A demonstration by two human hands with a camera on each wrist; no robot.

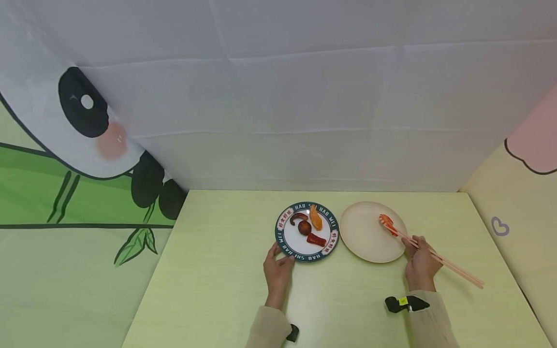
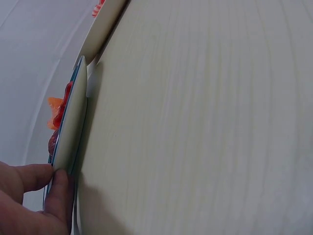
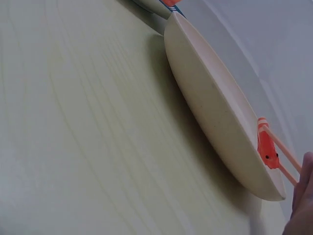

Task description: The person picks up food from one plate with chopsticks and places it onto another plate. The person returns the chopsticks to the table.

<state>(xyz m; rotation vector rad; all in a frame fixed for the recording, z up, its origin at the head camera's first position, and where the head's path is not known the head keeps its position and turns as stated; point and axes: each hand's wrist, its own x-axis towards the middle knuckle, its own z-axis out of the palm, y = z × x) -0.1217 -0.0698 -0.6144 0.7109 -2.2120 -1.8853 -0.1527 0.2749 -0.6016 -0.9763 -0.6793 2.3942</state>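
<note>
My left hand (image 1: pixel 277 275) pinches the near-left rim of a white plate with a dark green lettered border (image 1: pixel 285 247). On that plate lie several toy food pieces: an orange-yellow piece (image 1: pixel 315 217), a curved brown piece (image 1: pixel 298 217), a round brown piece (image 1: pixel 304 227) and a red piece (image 1: pixel 316 239). In my right hand (image 1: pixel 421 263) I hold a pair of light wooden chopsticks (image 1: pixel 461 274). Their tips grip a red-orange toy shrimp (image 1: pixel 386 222) over the right part of a plain beige plate (image 1: pixel 363 232). Whether the shrimp touches that plate I cannot tell.
Both plates stand side by side, rims close together, on a pale wood-grain table (image 1: pixel 209 270). A white cloth wall (image 1: pixel 304 159) rises behind the table's far edge. To the right is a cream panel with a small heart (image 1: pixel 500 226).
</note>
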